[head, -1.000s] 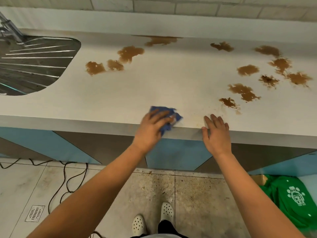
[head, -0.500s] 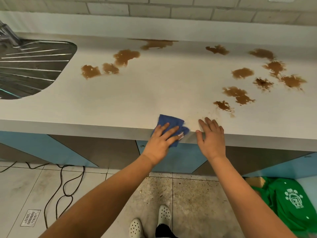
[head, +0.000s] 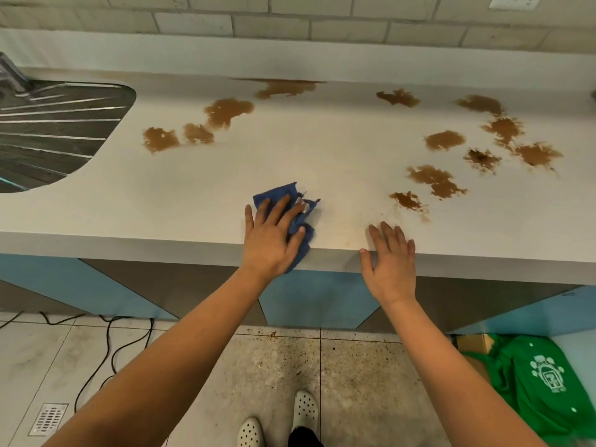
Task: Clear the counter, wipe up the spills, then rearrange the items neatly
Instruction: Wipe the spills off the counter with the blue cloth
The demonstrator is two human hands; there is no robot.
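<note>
A blue cloth point(head: 280, 193) lies crumpled on the white counter point(head: 193, 195) near its front edge. My left hand point(head: 272, 237) presses flat on the cloth with its fingers spread. Just to the right, my right hand point(head: 390, 262) rests open on the counter's edge and holds nothing. Brown spills mark the counter: a group at the back left point(head: 225, 112), one against the back wall point(head: 285, 87), and several on the right point(head: 435, 182). The nearest brown spill point(head: 408, 201) lies just beyond my right hand's fingertips.
A steel sink drainboard point(head: 54, 130) is set into the counter at far left. Below the counter are blue and grey cabinet fronts point(head: 316, 301). On the floor lie black cables point(head: 109, 343), a drain grate point(head: 48, 419), and a green bag point(head: 541, 382) at right.
My left hand has slid the blue cloth along the counter's front edge and now lies flatter on it, fingers spread. My right hand has stayed at the edge.
</note>
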